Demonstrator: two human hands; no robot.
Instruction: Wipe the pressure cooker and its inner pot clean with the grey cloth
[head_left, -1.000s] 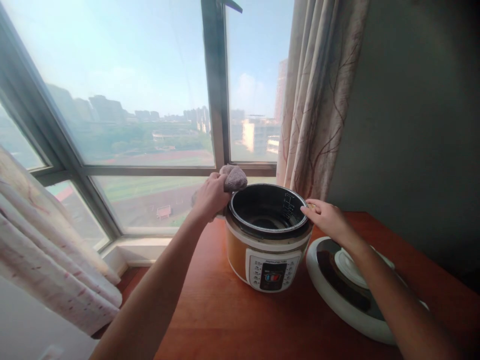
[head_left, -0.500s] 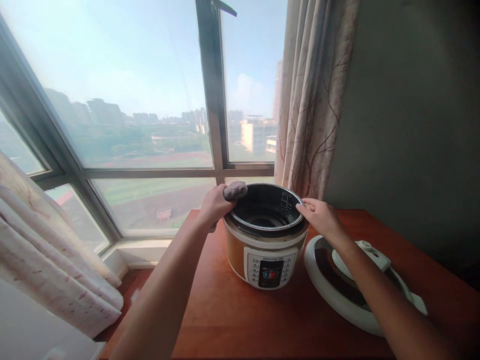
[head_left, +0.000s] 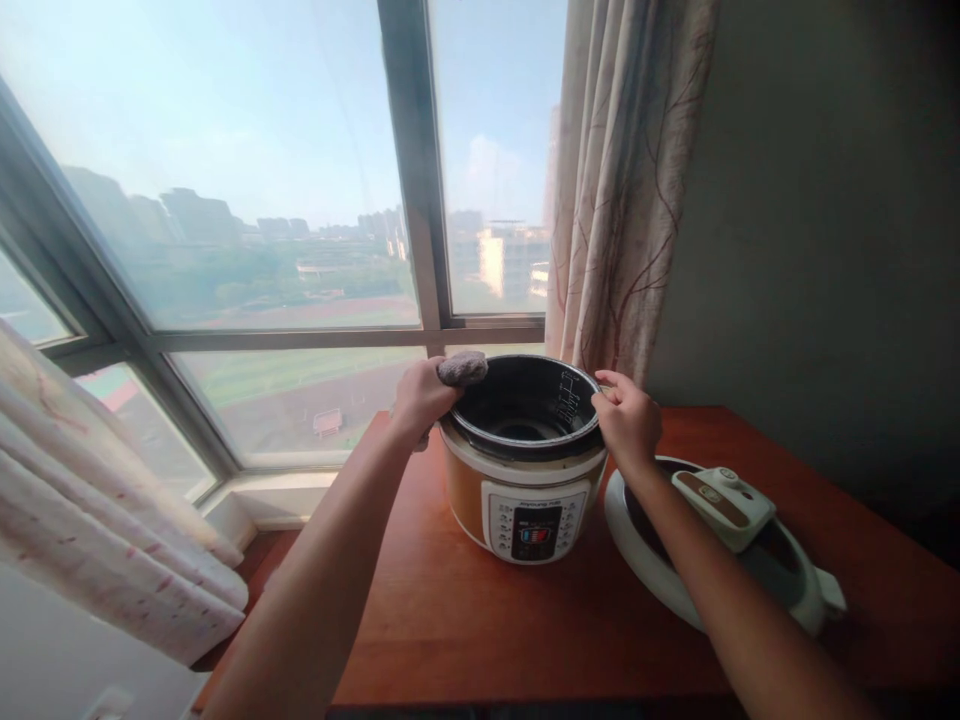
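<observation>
A white and brown electric cooker (head_left: 525, 510) stands on the table with its top open. Its black inner pot (head_left: 517, 400) shows level marks on the inside wall. At the pot's left rim my left hand (head_left: 424, 400) is closed around a grey cloth (head_left: 463, 368), which lies over the edge. My right hand (head_left: 626, 415) pinches the pot's right rim, fingers bent. Right of the cooker, the round lid (head_left: 724, 510) lies on the table, partly hidden by my right forearm.
The reddish wooden table (head_left: 465, 640) reaches to the window frame (head_left: 300, 340) behind. A patterned curtain (head_left: 615, 200) hangs behind the cooker, another curtain (head_left: 112, 530) at the left. A dark wall (head_left: 810, 250) stands at the right.
The view has shifted slightly, so the cooker sits a little higher and further left. My right hand has turned and closed more at the rim, and more of the lid's handle shows.
</observation>
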